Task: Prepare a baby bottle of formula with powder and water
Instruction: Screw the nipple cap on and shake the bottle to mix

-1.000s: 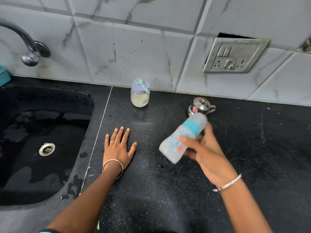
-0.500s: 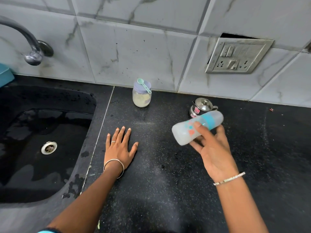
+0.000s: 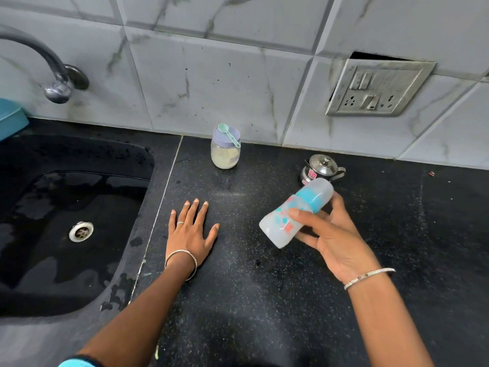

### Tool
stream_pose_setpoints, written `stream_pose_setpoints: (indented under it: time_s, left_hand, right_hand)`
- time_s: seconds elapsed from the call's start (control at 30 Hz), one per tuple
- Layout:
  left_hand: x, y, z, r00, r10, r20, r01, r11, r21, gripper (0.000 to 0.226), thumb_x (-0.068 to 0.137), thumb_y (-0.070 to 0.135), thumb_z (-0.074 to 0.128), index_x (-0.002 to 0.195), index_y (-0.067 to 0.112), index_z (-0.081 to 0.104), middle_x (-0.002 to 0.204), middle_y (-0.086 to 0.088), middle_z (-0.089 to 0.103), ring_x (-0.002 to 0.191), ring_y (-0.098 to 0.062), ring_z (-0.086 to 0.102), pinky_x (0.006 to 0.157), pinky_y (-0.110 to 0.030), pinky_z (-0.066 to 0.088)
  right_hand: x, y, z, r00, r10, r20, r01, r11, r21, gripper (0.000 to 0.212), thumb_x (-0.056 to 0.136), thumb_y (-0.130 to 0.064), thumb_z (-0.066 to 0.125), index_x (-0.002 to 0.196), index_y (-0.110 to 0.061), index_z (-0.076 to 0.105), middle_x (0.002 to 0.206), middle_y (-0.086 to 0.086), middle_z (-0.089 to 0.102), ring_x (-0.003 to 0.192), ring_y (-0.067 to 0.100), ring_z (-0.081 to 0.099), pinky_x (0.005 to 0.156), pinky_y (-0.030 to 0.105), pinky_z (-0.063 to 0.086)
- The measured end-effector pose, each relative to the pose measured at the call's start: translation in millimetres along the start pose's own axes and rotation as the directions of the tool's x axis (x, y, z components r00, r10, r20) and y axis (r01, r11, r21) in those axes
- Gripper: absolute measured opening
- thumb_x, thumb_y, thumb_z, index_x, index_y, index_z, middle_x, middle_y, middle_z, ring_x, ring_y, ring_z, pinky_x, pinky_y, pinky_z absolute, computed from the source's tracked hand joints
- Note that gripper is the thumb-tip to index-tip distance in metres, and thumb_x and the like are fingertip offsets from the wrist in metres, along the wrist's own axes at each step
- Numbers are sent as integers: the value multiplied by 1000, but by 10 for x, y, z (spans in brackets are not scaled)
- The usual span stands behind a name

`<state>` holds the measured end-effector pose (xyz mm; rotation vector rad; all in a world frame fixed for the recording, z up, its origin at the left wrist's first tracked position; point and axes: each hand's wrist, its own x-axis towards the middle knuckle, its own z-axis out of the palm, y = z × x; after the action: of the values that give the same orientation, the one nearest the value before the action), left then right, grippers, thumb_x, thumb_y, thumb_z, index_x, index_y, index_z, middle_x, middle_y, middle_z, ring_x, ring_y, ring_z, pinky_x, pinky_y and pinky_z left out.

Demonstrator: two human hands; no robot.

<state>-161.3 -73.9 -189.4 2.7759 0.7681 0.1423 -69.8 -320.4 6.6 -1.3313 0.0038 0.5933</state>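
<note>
— Frosted plastic with blue and pink marks: that's the baby bottle, cap on, tilted with its base low toward the left hand and its capped end up and away. The right hand has its grip clamped on it, thumb across the middle, fingers underneath, clear above the black worktop.

— And the other hand?

— The left hand lies flat on the worktop, fingers apart, holding nothing, well to the left of the grip.

— Where's the powder?

— Beyond the grip and to its left, against the tiled wall: a jar of powder with a lilac lid, a green scoop lying on top. Just behind the bottle's capped end stands a small steel pot, lid on. The sink, wet, is far left, under the tap.
</note>
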Motion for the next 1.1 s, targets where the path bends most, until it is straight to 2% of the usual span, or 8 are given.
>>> stream_pose_setpoints:
  time_s: [0.17, 0.47, 0.57, 0.67, 0.77, 0.87, 0.97, 1.1]
  left_hand:
    - [-2, 4, -4, 1000, 2, -8, -2, 1000, -2, 77, 96, 68, 13, 161, 29, 21, 169, 1, 20, 158, -21, 11, 128, -48, 2]
    - [-10, 25, -32, 1000, -4, -10, 4, 1000, -22, 80, 93, 70, 10, 161, 28, 22, 169, 0, 20, 158, -21, 10, 128, -48, 0]
    - [-9, 19, -28, 1000, -6, -1, 6, 1000, -14, 79, 95, 69, 11, 161, 28, 21, 170, 1, 19, 158, -20, 9, 128, -48, 0]
    - [-8, 19, -34, 1000, -7, 5, 7, 1000, -6, 79, 94, 70, 9, 162, 29, 19, 170, 1, 17, 158, -20, 7, 128, -47, 0]
    - [-13, 24, -42, 1000, -3, 2, 3, 1000, -10, 80, 93, 70, 9, 161, 29, 20, 170, 1, 18, 158, -20, 8, 128, -47, 0]
    - [-19, 27, -48, 1000, -5, -4, 5, 1000, -12, 80, 93, 69, 10, 161, 28, 21, 169, 1, 20, 158, -21, 10, 128, -47, 0]
    - [-14, 28, -43, 1000, -6, 0, 6, 1000, -8, 80, 93, 69, 9, 161, 28, 21, 170, 1, 20, 158, -21, 9, 128, -47, 0]
    - [-8, 21, -23, 1000, -15, 0, 15, 1000, -12, 81, 93, 70, 9, 161, 29, 21, 169, 1, 20, 158, -20, 9, 128, -48, 0]
  right_hand:
    - [30, 29, 21, 998, -43, -37, 48, 988, 150, 78, 73, -1, 75, 141, -21, 43, 119, 6, 75, 113, 21, 72, 86, 41, 63]
    - [14, 166, 25, 995, 60, 85, -88, 917, 390, 62, 73, 1, 68, 131, -18, 64, 124, 9, 74, 116, 23, 70, 95, 38, 59]
    - [24, 246, 13, 988, 141, 63, -154, 872, 464, 52, 74, -2, 66, 125, -12, 67, 120, 13, 74, 112, 25, 69, 96, 45, 57]
    - [6, 304, 24, 976, 208, 71, -213, 820, 531, 55, 80, -7, 62, 134, -1, 59, 131, 24, 67, 120, 34, 66, 98, 52, 53]
    - [-23, 341, 37, 968, 234, 97, -247, 797, 551, 50, 82, -10, 61, 130, 2, 58, 129, 29, 66, 125, 39, 63, 98, 52, 53]
    - [-49, 352, 51, 971, 214, 105, -237, 828, 509, 41, 82, -10, 65, 122, -3, 63, 123, 24, 71, 114, 35, 70, 94, 45, 57]
    - [-57, 362, 49, 980, 177, 95, -201, 855, 478, 53, 77, -4, 69, 129, -9, 63, 121, 16, 71, 108, 34, 73, 90, 44, 61]
    - [-60, 381, 17, 985, 125, 122, -164, 902, 399, 55, 77, -3, 69, 130, -14, 63, 110, 10, 76, 114, 34, 71, 90, 44, 61]
